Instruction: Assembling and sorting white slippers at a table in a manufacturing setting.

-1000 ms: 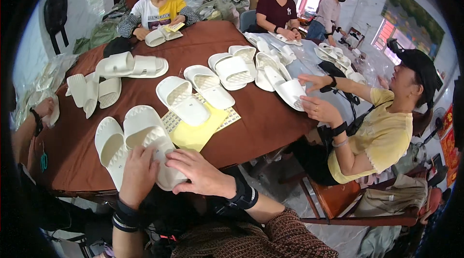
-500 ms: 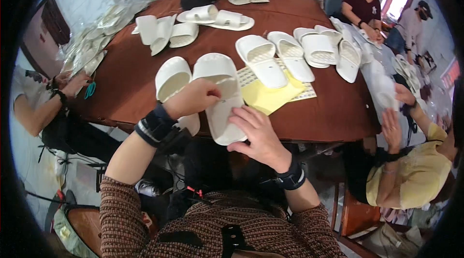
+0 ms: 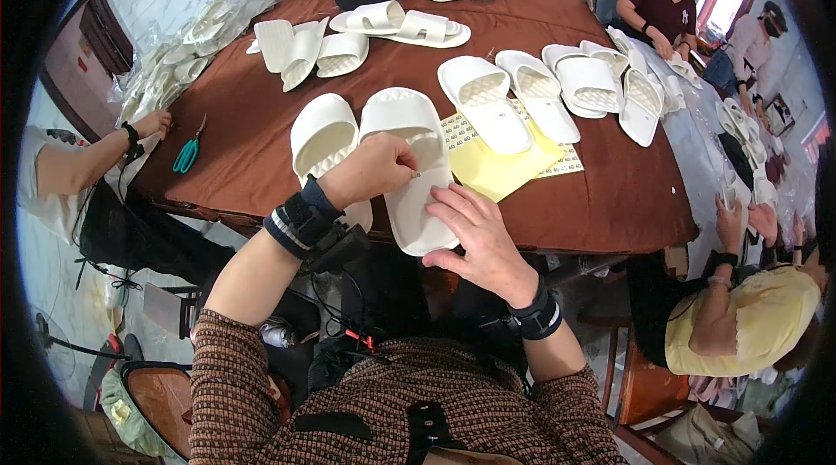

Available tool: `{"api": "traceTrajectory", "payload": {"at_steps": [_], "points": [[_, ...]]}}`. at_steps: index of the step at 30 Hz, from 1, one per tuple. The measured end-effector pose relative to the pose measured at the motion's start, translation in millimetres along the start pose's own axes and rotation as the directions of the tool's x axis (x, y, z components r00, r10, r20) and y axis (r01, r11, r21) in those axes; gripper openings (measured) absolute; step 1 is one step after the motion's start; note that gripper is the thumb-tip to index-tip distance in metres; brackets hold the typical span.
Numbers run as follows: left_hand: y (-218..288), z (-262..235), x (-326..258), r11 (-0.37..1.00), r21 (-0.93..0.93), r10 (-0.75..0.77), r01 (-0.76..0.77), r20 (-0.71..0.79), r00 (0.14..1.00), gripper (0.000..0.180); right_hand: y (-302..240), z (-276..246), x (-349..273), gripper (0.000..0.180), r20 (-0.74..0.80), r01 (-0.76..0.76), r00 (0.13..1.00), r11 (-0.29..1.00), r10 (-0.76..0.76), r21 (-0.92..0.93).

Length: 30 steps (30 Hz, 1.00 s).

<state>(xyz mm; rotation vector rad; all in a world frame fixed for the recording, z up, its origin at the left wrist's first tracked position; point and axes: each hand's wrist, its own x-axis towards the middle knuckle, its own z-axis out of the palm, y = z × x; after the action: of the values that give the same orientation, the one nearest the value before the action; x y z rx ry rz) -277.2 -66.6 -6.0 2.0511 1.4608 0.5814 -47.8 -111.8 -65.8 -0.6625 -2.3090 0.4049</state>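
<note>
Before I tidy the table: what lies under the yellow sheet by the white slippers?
Under the yellow sheet a sticker sheet shows at its edges, lying on the brown tablecloth. How far it runs beneath is covered.

Bare cloth [image 3: 252, 130] left of the slipper pair [image 3: 366, 147] w/ scissors [image 3: 187, 154] at edge; right blocked by yellow sheet [image 3: 501, 171], more slippers [image 3: 540, 95].

Two slippers [image 3: 409, 160] lie side by side at the counter's [image 3: 261, 143] 6 o'clock edge; sticker sheets [image 3: 501, 165] at 3 o'clock of them, scissors [image 3: 186, 154] at 9.
</note>
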Motion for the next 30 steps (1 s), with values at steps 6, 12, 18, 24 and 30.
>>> {"api": "traceTrajectory", "payload": {"at_steps": [6, 12, 18, 24, 30], "points": [[-4, 1, 8, 0.999, -0.001, -0.034, 0.034, -0.007, 0.999, 0.022, 3, -1, 2, 0.063, -0.012, 0.011, 1.000, 1.000, -0.011, 0.005], [-7, 9, 20, 0.983, 0.146, 0.125, -0.114, -0.064, 0.990, 0.019, 8, -2, -2, 0.065, -0.018, 0.002, 1.000, 1.000, -0.002, -0.013], [3, 6, 7, 0.993, 0.115, 0.021, -0.013, -0.067, 0.998, 0.018, 8, 7, -4, 0.068, -0.013, 0.007, 1.000, 0.999, -0.007, 0.045], [3, 10, 6, 0.997, 0.077, 0.015, -0.008, -0.084, 0.996, 0.018, 5, 5, -5, 0.068, -0.004, -0.025, 1.000, 0.997, 0.026, 0.076], [3, 10, 2, 0.998, 0.055, 0.010, -0.006, -0.079, 0.997, 0.018, 5, 6, -5, 0.069, -0.004, -0.004, 1.000, 0.996, 0.004, 0.087]]}}
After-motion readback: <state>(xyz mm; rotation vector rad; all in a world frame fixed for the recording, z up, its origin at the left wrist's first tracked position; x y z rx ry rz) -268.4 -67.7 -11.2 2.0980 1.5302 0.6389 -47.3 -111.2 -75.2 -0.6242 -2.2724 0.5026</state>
